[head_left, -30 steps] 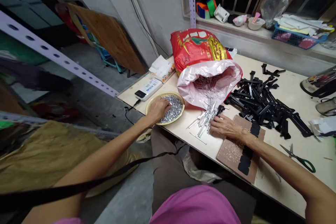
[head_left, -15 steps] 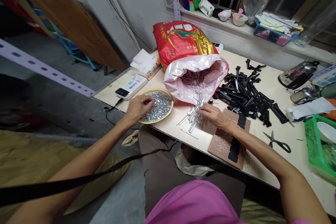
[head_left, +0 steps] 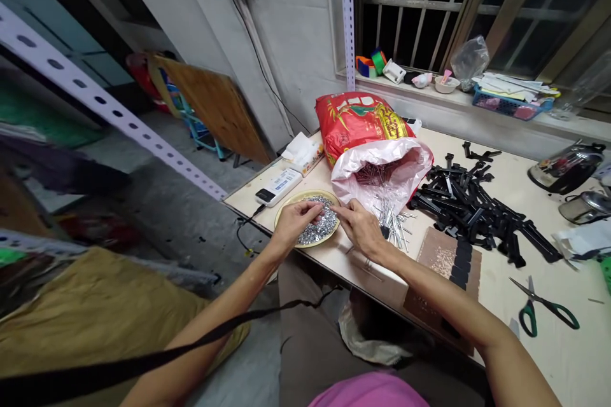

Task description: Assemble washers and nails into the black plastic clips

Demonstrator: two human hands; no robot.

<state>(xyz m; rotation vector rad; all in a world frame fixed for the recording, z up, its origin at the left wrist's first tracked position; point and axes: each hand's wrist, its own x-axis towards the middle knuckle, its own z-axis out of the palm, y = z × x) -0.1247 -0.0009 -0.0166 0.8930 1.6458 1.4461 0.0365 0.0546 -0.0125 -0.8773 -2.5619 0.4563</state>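
My left hand [head_left: 294,221] hovers over the near side of a yellow dish [head_left: 286,211] full of small silver pieces [head_left: 322,229], its fingertips pinched together on something too small to name. My right hand [head_left: 359,229] is beside it at the dish's right edge, thumb and forefinger pinched toward the left hand's fingers; what they hold does not show. A loose heap of metal pins [head_left: 394,224] lies just right of my right hand, spilling from the open red and white bag [head_left: 377,146].
A pile of black plastic strips [head_left: 470,206] lies right of the bag. A brown board [head_left: 442,251] with black pieces sits near the table's front edge, green-handled scissors [head_left: 544,308] to its right. A white device [head_left: 278,186] and tissue pack [head_left: 303,151] lie behind the dish. Metal pots [head_left: 566,168] stand far right.
My right hand left the metal pins and moved left to meet my left hand over the dish. My left hand lifted from the silver pieces and pinched its fingers. The view shifted.
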